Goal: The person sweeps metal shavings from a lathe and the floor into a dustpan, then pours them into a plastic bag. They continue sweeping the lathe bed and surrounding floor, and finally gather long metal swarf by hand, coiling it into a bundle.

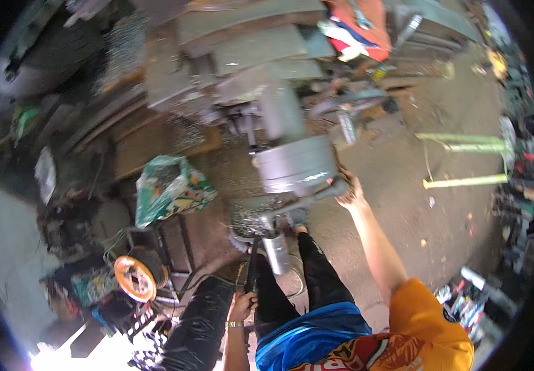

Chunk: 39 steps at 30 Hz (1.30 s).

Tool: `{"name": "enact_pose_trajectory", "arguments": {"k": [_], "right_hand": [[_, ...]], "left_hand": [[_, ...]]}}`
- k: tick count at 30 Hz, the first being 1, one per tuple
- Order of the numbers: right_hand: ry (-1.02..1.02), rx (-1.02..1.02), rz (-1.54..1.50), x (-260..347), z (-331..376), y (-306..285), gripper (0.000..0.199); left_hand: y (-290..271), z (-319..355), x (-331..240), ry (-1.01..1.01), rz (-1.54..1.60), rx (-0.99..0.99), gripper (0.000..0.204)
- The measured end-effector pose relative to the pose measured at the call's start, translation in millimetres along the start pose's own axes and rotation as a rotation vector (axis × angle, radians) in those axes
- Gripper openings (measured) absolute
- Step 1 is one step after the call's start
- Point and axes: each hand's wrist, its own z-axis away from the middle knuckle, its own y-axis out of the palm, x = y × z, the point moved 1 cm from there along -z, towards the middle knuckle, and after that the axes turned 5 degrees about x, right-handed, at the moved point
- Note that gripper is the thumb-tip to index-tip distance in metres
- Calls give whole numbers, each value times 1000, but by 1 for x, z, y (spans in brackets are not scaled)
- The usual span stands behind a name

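My right hand (348,193) is stretched forward and closed around a dark lever (316,196) at the lower edge of a grey round-bodied machine (295,164). Low in the view, my left hand (242,305), with a band on its wrist, grips the end of a thin dark rod (251,267). That rod runs up to a toothed part (240,242) under the machine, beside a shiny metal cylinder (276,252). Metal shavings (251,213) lie on the plate above the cylinder. My dark-trousered legs stand just below the machine.
A green patterned bag (168,188) sits left of the machine, and an orange reel (134,278) lies lower left among cables. Pale green metal bars (465,162) rest on the concrete floor at right. Grey slabs (248,49) and an orange cloth (366,25) are behind; clutter lines the right edge.
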Motion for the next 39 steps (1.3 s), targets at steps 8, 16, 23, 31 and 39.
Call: {"name": "enact_pose_trajectory", "arguments": {"k": [8, 16, 23, 31, 39], "right_hand": [[93, -98, 789, -86, 100, 56, 34], [431, 192, 1766, -177, 129, 89, 35], [499, 100, 1403, -274, 184, 238, 32], [156, 368, 1248, -384, 179, 391, 50], [171, 807, 1165, -497, -19, 524, 59]], "left_hand": [[28, 25, 25, 18, 123, -4, 24], [-6, 17, 38, 35, 145, 78, 25], [-52, 14, 40, 83, 78, 91, 17], [-98, 12, 8, 74, -179, 101, 21], [-130, 10, -13, 207, -76, 133, 18]]}}
